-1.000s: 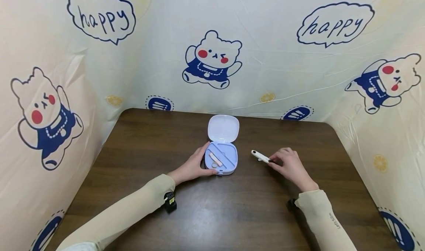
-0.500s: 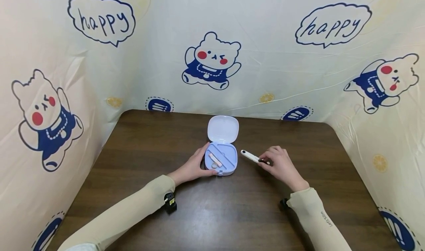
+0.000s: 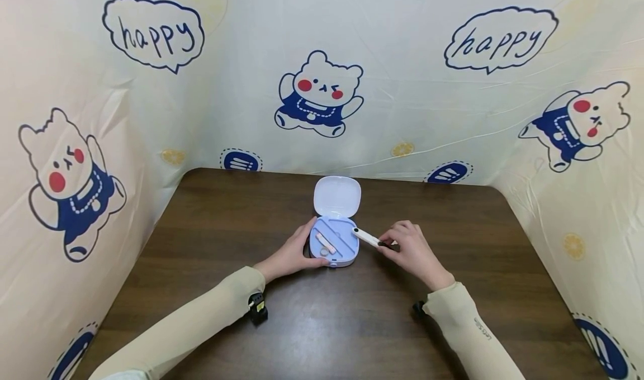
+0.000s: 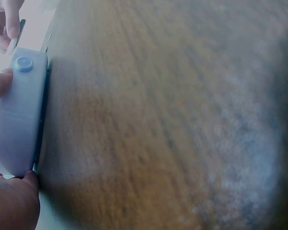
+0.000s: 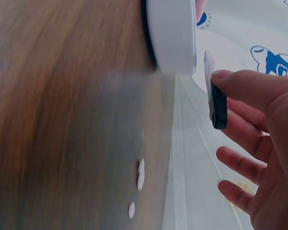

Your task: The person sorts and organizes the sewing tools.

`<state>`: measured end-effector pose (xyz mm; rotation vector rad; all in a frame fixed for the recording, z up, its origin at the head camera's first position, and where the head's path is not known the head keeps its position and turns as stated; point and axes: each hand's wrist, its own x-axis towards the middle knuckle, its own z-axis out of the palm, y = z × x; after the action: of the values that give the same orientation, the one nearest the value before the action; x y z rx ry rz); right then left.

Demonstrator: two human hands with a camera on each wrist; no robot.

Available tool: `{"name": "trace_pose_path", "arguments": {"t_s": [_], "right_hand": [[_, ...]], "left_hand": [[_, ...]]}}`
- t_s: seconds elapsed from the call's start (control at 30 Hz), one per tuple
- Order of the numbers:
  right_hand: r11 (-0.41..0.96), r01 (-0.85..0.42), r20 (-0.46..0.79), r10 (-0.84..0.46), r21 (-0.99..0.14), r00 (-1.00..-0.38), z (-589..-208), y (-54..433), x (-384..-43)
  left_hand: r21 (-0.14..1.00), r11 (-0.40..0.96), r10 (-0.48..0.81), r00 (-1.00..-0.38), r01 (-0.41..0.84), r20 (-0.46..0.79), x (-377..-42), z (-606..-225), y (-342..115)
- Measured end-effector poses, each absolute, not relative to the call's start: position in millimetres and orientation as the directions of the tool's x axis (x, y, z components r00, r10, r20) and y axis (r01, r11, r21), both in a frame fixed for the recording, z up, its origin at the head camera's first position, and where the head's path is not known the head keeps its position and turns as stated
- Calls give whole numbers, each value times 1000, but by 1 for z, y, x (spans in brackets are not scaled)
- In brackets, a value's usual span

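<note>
My left hand (image 3: 290,257) grips a light blue case (image 3: 333,265) by its left side, thumb at the front. The lid (image 3: 337,196) stands up behind it. A diagonal divider crosses the tray, and a pale pinkish stick (image 3: 325,243) and a small ring (image 3: 324,252) lie in the left part. Between thumb and fingers, my right hand (image 3: 411,251) pinches a slim white tool (image 3: 366,237) with a black dot at its far tip. That tip overlaps the case's right rim. In the right wrist view a black end (image 5: 220,108) shows beneath the thumb; I cannot tell the tool's kind.
The case rests on a dark brown wooden table (image 3: 241,218). Pale cloth (image 3: 427,117) printed with bears surrounds its back and sides. Small white oval spots (image 5: 141,177) show on the tabletop in the right wrist view.
My right hand has moved left with the white tool, bringing its tip from the bare table to the case's right rim. The left hand keeps its hold on the case.
</note>
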<state>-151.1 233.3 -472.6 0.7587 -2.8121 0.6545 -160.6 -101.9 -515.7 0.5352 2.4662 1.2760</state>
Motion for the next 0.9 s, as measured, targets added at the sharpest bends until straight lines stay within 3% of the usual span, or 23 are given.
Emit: {"name": "trace_pose_path", "arguments": {"t_s": [0.9], "right_hand": [[801,-462,261,-386,-381,-885,-472,176,-147]], "left_hand": [[838,514,464,-881,185,-90,-160,-515,-101]]}}
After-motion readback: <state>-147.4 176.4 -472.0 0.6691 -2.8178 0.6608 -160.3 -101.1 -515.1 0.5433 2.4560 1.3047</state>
